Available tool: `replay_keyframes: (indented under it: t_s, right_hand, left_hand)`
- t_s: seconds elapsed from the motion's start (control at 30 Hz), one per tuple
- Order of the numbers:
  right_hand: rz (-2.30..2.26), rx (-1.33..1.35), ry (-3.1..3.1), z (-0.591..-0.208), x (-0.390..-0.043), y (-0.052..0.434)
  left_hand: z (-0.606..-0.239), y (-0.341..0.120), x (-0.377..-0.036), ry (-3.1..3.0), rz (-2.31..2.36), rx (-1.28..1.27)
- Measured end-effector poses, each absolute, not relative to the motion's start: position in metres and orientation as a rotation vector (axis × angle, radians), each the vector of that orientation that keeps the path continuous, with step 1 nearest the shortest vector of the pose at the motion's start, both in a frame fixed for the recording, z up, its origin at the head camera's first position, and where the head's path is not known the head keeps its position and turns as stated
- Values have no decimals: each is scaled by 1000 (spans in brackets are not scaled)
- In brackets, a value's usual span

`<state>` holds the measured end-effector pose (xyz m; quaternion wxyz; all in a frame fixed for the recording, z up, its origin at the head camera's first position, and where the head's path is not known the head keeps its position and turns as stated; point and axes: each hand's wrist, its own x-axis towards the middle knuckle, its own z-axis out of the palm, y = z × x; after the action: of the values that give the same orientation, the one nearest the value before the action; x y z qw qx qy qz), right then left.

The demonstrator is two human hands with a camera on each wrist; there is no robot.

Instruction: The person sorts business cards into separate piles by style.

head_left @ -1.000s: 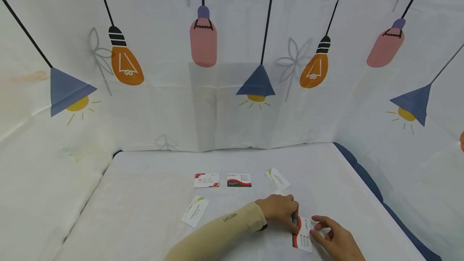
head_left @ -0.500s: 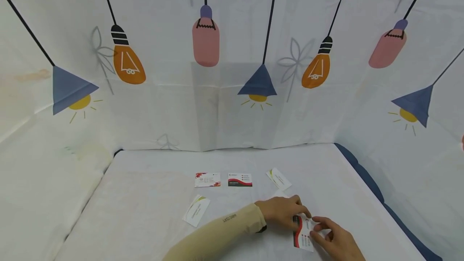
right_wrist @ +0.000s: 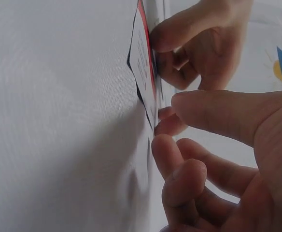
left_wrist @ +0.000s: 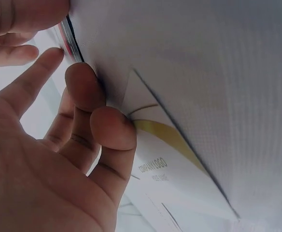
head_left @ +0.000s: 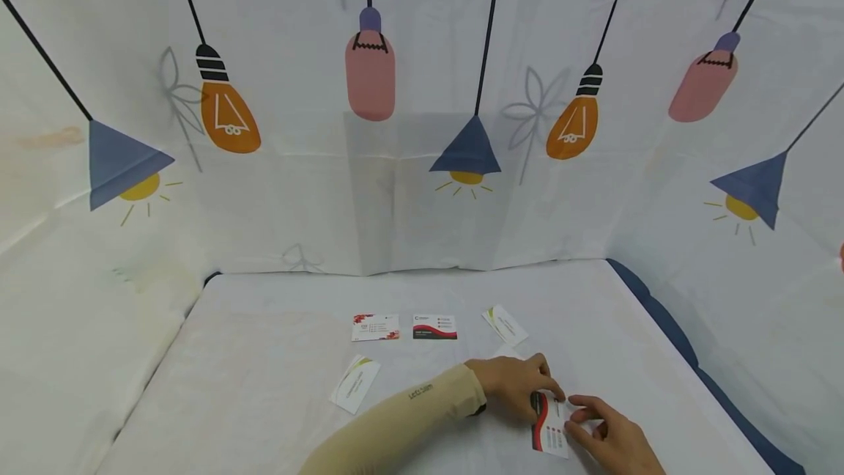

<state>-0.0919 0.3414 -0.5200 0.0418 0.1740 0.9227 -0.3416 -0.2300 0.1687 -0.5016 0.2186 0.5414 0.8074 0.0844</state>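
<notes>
In the head view, hides part of the nearer black-and-red card (head_left: 550, 431) behind the left hand (head_left: 511, 383); leaves fine print (head_left: 556, 440) illegible; crops the tan sleeve (head_left: 395, 427) at the bottom.

Left hand (head_left: 509, 383): finger position changed.
Over one second, a fingertip (head_left: 557, 391) moved rightward (toward the right hand (head_left: 613, 435)) at the far edge of the red-banded card (head_left: 551, 431).
</notes>
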Motion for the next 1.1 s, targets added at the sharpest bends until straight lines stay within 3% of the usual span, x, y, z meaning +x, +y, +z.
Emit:
replay_keyframes:
  t_s: [0.53, 1.1]
  right_hand:
    - [-1105, 569, 2800, -515, -92, 340]
    - [-1093, 528, 2815, -519, -97, 338]
  left_hand:
    - [-496, 171, -232, 2194, 193, 1553]
    - [-499, 174, -232, 2236, 212, 1443]
